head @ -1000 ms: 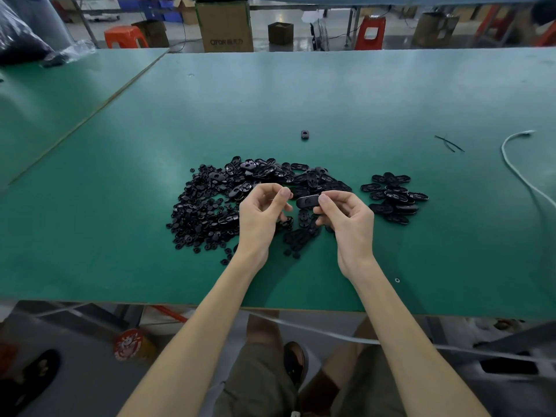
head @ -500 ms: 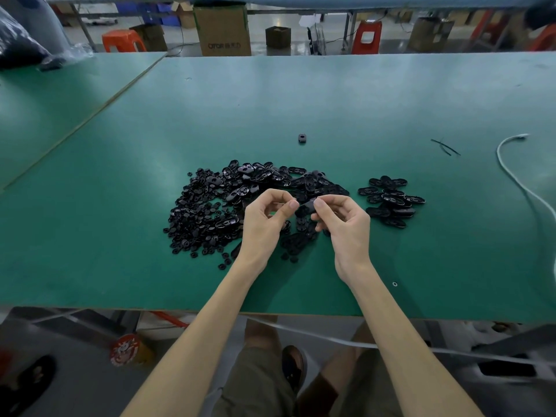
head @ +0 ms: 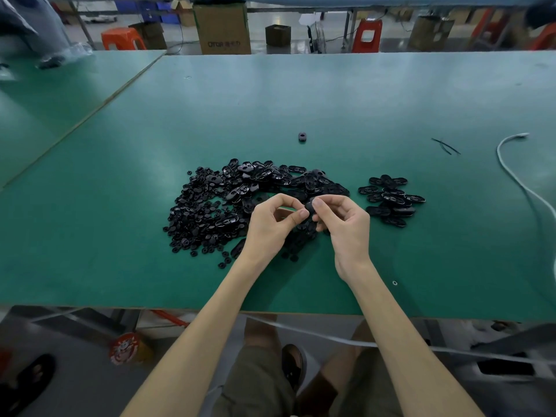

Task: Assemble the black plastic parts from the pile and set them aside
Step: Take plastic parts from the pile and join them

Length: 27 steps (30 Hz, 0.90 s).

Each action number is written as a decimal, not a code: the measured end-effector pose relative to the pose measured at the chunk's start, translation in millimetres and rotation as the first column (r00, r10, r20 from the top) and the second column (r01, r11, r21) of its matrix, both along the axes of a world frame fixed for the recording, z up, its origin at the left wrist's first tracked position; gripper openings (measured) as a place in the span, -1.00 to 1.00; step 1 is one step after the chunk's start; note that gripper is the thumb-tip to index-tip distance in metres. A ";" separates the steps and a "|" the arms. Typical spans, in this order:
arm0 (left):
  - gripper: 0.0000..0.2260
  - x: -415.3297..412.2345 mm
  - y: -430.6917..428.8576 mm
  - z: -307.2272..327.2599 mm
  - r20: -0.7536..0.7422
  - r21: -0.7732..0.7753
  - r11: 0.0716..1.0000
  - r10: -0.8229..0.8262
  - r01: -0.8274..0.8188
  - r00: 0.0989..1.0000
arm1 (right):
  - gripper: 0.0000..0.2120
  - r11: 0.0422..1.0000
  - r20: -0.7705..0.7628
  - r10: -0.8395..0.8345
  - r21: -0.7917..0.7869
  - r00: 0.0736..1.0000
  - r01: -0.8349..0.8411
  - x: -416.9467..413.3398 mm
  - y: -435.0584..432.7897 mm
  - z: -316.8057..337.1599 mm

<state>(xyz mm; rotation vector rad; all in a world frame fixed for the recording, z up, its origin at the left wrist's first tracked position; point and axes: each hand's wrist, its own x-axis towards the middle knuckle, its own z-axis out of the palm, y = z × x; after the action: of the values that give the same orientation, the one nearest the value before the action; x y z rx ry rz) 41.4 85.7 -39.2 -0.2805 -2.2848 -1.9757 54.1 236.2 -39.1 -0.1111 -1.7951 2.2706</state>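
left hand point(head: 270, 225) and right hand point(head: 347, 227) both pinching a black plastic part point(head: 310, 207) between curled fingertips, hovering over the pile point(head: 210, 206) on the green table point(head: 301, 100), assembled parts point(head: 391, 197) lying apart to the right

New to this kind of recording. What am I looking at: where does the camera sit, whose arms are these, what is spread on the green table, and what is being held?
No machine here: a person works with bare hands, filmed by a wide-angle camera worn on their head, looking down. The left hand and right hand pinch a small black part between their fingertips. On the green table lie a big pile of loose black parts, a smaller heap to its right, one lone piece farther off, and a white cable.
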 end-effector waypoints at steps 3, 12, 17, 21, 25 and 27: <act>-0.91 0.7 0.8 1.4 -0.001 -0.010 1.000 -0.003 0.003 1.000 | -0.97 1.000 0.003 -0.004 -0.002 1.000 0.004 -0.4 0.1 -0.4; -0.84 2.4 -1.5 3.4 -0.014 0.065 0.998 -0.023 0.024 1.000 | -0.96 1.000 0.003 0.001 -0.016 1.000 -0.001 -0.6 0.1 0.3; -0.83 1.0 -2.8 3.5 -0.013 0.088 0.995 -0.037 0.038 0.999 | -0.95 1.000 0.004 0.013 -0.015 1.000 -0.013 -1.1 -0.8 0.2; -0.81 1.5 -3.1 3.6 -0.023 0.107 0.994 -0.032 0.034 0.999 | -0.96 1.000 -0.001 0.025 0.000 1.000 -0.025 -1.4 -0.1 0.0; -0.83 2.2 -2.7 4.4 -0.038 0.131 0.991 -0.036 0.041 0.999 | -0.91 0.995 0.002 0.074 0.070 0.997 -0.074 -1.6 0.1 -1.1; -0.83 2.3 -2.1 4.8 -0.046 0.134 0.990 -0.041 0.047 0.998 | -0.91 0.993 -0.003 0.083 0.087 0.997 -0.083 -1.1 0.8 -1.7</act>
<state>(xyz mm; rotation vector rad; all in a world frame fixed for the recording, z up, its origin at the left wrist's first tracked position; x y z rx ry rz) 43.7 83.6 -34.4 -0.3596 -2.1250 -2.1120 53.0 237.1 -40.8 -0.0139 -1.9261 2.2411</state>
